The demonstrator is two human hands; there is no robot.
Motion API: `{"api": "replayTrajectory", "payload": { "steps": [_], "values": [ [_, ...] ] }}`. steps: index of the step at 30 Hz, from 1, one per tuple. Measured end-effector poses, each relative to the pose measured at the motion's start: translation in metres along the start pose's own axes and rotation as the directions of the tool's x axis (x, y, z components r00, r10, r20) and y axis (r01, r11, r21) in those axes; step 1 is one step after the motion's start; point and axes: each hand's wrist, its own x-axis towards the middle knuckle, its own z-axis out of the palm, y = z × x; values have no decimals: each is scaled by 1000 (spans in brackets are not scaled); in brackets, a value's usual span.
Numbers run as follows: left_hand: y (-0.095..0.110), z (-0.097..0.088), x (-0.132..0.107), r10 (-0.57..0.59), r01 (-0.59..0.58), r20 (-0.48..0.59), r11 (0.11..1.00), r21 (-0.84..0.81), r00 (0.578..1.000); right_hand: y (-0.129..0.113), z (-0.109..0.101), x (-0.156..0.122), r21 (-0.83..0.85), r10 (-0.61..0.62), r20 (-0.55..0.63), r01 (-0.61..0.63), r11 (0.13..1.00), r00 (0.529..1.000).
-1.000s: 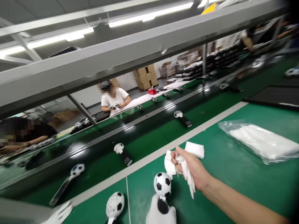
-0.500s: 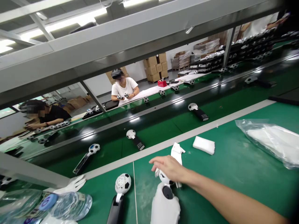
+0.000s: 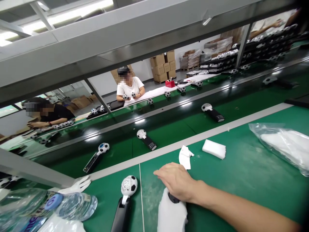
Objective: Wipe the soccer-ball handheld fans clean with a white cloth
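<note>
Fingers (image 3: 161,171) of the bare right hand (image 3: 178,181) lie close together and stretched out in the head view, bent slightly over whatever is beneath; I cannot tell if they pinch anything, since the palm hides it. White-gloved, the left hand (image 3: 171,212) seems clenched round a handheld fan (image 3: 174,198) — only a black rounded part shows, just under the right wrist, and the rest is covered (the name is judged from the similar pieces nearby).

For good handling, the gloved grip should stay firm and low, bracing the piece against any push from above. The bare fingers would do best to follow the curve with light, even contact, without twisting the neck or dragging a nail across the surface. Lifting the palm now and then would let the eye check what it covers.

Left of the gloved hand, well apart, a football-headed fan (image 3: 128,187) with a black handle lies on the green table (image 3: 243,174). Beyond the right hand rests a crumpled white wipe (image 3: 185,158), with a folded white pad (image 3: 214,149) near it — both within easy reach — and a clear plastic packet (image 3: 281,145) farther right.
</note>
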Motion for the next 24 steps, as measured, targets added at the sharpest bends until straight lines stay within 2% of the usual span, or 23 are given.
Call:
{"api": "replayTrajectory", "payload": {
  "steps": [2,3,6,7,8,11,12,13,15,16,18,20,21,22,23,24],
  "values": [
    [-1,-1,-2,-22,23,27,999,-36,999,5,-10,12,231,140,100,-159,960,985],
    [-1,-1,-4,-30,32,41,998,-55,999,8,-16,18,322,172,166,-218,921,971],
    [-1,-3,-7,-46,57,89,991,-122,995,22,-26,26,460,154,334,-304,834,930],
    [-1,-3,-8,-49,65,108,987,-149,993,26,-26,26,542,141,377,-341,768,915],
    [0,-4,-9,-51,74,130,981,-178,990,30,-24,26,644,126,404,-379,665,906],
    [0,-8,-10,-48,105,203,954,-280,978,34,-11,19,881,119,367,-386,274,923],
    [0,-10,-11,-45,117,227,941,-317,973,32,-6,16,920,145,318,-342,192,937],
    [0,-12,-11,-40,130,249,926,-354,968,29,-1,14,945,187,251,-283,165,950],
    [-1,-16,-11,-28,154,286,891,-428,958,19,5,7,967,296,103,-165,195,950],
    [-1,-18,-10,-20,165,301,870,-464,953,13,7,4,959,344,14,-111,262,939],
    [-1,-21,-9,-5,187,326,826,-532,946,2,7,-3,850,340,-192,-17,526,921],
    [-2,-24,-8,8,213,349,778,-591,937,-6,5,-9,607,151,-349,100,788,925],
    [-3,-24,-8,12,229,361,754,-616,932,-8,3,-10,491,45,-376,158,857,926],
    [-4,-25,-9,15,245,374,730,-638,927,-9,0,-11,417,-28,-368,192,889,929],
    [-4,-25,-10,16,263,386,707,-656,922,-9,-2,-10,397,-47,-339,188,899,939],
    [-5,-25,-12,16,280,398,685,-673,917,-7,-4,-7,426,-13,-297,145,893,955]
  ]
}}
